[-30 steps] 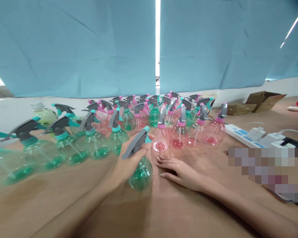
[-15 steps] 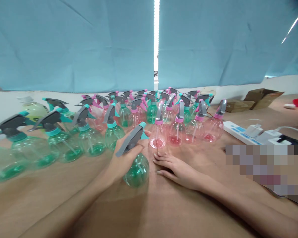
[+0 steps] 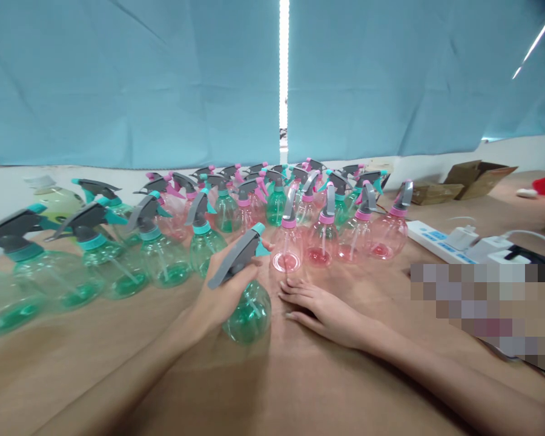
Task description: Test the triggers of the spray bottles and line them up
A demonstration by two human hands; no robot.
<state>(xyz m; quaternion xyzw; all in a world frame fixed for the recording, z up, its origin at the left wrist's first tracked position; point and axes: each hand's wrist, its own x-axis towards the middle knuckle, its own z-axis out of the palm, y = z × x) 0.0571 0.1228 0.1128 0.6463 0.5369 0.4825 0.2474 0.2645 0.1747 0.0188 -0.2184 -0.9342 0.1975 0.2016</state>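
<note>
My left hand (image 3: 227, 290) is wrapped round the neck of a green spray bottle (image 3: 249, 318) with a grey and teal trigger head. The bottle leans a little, its nozzle pointing up and away to the right. My right hand (image 3: 324, 312) lies flat on the brown tabletop (image 3: 327, 387), fingers stretched out and holding nothing. Just beyond its fingertips stands a pink spray bottle (image 3: 287, 251) with a grey head. A row of green spray bottles, among them one nearby (image 3: 166, 257), runs off to the left of my left hand.
Several more pink and green bottles crowd the back, with a pink one (image 3: 388, 236) at the right end. A white power strip (image 3: 431, 239) with plugged-in chargers lies right. Farther back are a cardboard box (image 3: 475, 178) and a yellowish jug (image 3: 57, 203). A blue curtain (image 3: 163, 85) hangs behind.
Almost nothing differs. The whole view has shifted very slightly, while both hands and the held bottle keep their places on the table.
</note>
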